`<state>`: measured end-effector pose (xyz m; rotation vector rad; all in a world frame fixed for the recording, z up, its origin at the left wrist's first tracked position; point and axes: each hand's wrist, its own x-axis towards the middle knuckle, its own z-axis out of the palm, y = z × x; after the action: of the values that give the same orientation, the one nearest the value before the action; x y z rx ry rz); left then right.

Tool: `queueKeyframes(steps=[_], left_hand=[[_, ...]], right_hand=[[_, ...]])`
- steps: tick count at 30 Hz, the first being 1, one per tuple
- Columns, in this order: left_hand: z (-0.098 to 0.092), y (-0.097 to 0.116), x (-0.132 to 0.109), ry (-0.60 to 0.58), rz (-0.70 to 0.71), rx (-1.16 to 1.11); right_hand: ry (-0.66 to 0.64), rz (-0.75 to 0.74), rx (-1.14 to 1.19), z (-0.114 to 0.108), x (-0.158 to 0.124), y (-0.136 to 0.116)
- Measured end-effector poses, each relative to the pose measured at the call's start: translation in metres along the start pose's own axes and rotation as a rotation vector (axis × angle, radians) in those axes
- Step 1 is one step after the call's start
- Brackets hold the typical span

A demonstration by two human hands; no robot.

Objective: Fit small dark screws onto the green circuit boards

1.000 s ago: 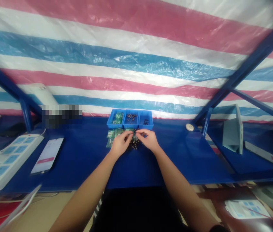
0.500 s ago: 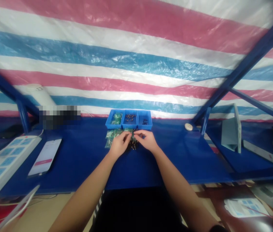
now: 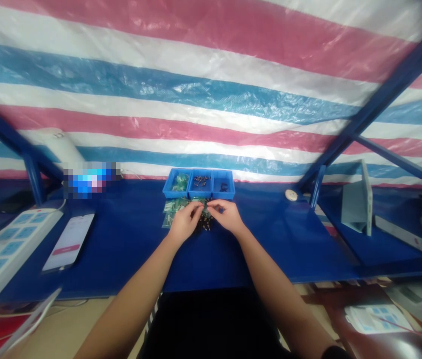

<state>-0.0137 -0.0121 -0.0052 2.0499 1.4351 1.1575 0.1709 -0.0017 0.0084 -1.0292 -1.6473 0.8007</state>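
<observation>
My left hand and my right hand meet above the blue table, fingertips pinched close together. Whatever lies between the fingertips is too small to name. Under and beside the left hand are green pieces in clear plastic. A heap of small dark parts with brassy tips lies below the fingers, partly covered by them. Just beyond the hands stand three joined blue bins: the left bin holds green pieces, the middle bin small dark and brassy parts, the right bin small black parts.
On the left lie a phone with its screen lit and a long white power strip. To the right are a round whitish object and a propped tablet in a case. Blue frame bars rise on both sides before a striped sheet.
Both hands hold nearly the same pinched pose over the heap. The view has shifted very slightly. The pixelated patch at the back left has turned from dark to bright blue.
</observation>
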Motion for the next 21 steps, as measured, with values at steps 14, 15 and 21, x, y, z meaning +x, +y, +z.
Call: queueKeyframes(steps=[14,15,21], left_hand=[[-0.0026,0.0017,0.0004,-0.034,0.029,0.014],[-0.0025,0.0017,0.0002,-0.039,0.022,0.01],[-0.0016,0.0019,-0.0002,-0.003,0.007,0.011]], right_hand=[[0.0,0.008,0.004,0.0,-0.0003,-0.0009],[0.006,0.004,0.006,0.0,-0.0002,-0.0008],[0.025,0.014,0.007,-0.0005,0.0003,0.0004]])
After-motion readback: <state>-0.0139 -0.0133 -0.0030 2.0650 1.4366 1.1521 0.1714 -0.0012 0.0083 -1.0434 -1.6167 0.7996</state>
